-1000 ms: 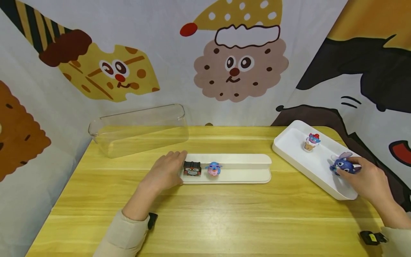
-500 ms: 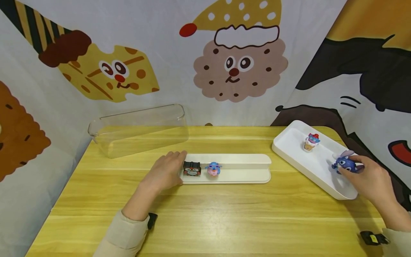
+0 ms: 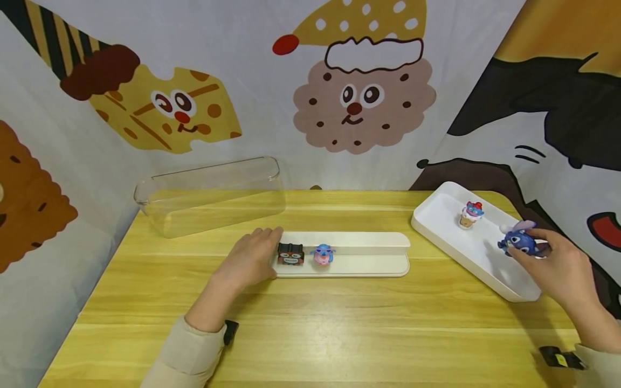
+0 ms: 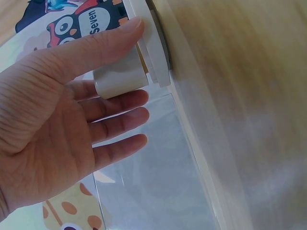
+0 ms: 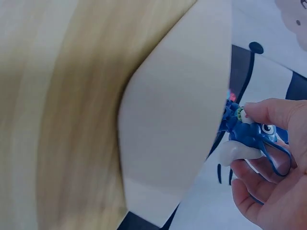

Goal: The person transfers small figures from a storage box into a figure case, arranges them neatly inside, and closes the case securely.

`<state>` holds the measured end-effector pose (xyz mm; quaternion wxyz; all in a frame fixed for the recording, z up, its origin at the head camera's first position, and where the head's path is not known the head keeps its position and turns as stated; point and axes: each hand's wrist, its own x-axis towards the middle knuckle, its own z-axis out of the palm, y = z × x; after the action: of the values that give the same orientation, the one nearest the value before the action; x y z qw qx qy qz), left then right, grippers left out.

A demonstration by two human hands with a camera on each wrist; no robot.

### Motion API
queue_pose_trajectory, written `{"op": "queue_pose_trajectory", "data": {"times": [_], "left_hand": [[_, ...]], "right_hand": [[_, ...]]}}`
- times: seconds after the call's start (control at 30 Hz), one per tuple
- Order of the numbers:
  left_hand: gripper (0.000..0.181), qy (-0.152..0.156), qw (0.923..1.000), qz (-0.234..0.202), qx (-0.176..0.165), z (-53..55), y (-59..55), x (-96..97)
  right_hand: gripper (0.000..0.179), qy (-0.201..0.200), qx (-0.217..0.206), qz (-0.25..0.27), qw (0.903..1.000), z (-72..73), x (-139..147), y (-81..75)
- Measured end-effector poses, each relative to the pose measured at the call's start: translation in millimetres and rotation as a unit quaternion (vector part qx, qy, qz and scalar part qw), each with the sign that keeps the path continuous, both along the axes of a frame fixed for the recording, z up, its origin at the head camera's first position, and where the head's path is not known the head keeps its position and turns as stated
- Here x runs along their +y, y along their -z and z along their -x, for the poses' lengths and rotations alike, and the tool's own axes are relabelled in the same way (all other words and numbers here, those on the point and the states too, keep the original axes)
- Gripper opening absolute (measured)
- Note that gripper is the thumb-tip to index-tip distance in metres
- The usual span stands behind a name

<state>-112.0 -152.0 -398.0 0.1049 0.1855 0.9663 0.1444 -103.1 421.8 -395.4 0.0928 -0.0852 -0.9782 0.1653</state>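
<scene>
My left hand holds the left end of a white stepped display base, its thumb at the front edge in the left wrist view and the fingers around the end. On the base's lower step stand a dark owl figurine marked "Seven" and a small blue-and-pink figurine. At the right, my right hand pinches a blue long-eared Stitch figurine between thumb and fingers, over a white tray. The right wrist view shows a whitish rounded part on its underside.
Inside the tray's far half stands another small figurine with a red top and a cone-like bottom. A clear box-shaped cover sits at the back left of the wooden table. A cartoon-printed cloth hangs behind.
The Stitch figurine, held in my right hand throughout, has risen slightly and turned a little over the tray. My left hand and the base have stayed in place.
</scene>
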Motion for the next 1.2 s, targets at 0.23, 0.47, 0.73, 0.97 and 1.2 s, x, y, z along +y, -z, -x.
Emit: {"op": "queue_pose_trajectory", "data": {"times": [0.23, 0.47, 0.73, 0.97, 1.2], "left_hand": [[0.101, -0.001, 1.0000, -0.001, -0.003, 0.4, -0.6, -0.2], [0.101, -0.001, 1.0000, 0.000, -0.005, 0.4, -1.6, -0.1], [0.101, -0.002, 1.0000, 0.001, -0.007, 0.3, -1.9, 0.2], [0.101, -0.001, 1.0000, -0.001, -0.003, 0.1, -1.8, -0.2], [0.101, -0.002, 1.0000, 0.001, -0.003, 0.4, -0.5, 0.0]], "right_hand": [[0.063, -0.012, 0.025, 0.012, 0.9995, -2.0, -17, -6.9], [0.064, -0.019, 0.037, 0.029, 0.9987, -4.7, -34, -14.7], [0.062, -0.044, 0.075, 0.033, 0.9957, -8.4, -50, -19.4], [0.060, -0.067, 0.098, 0.050, 0.9917, -9.4, -59, -20.1], [0.056, -0.082, 0.121, 0.060, 0.9874, -9.9, -70, -22.6]]}}
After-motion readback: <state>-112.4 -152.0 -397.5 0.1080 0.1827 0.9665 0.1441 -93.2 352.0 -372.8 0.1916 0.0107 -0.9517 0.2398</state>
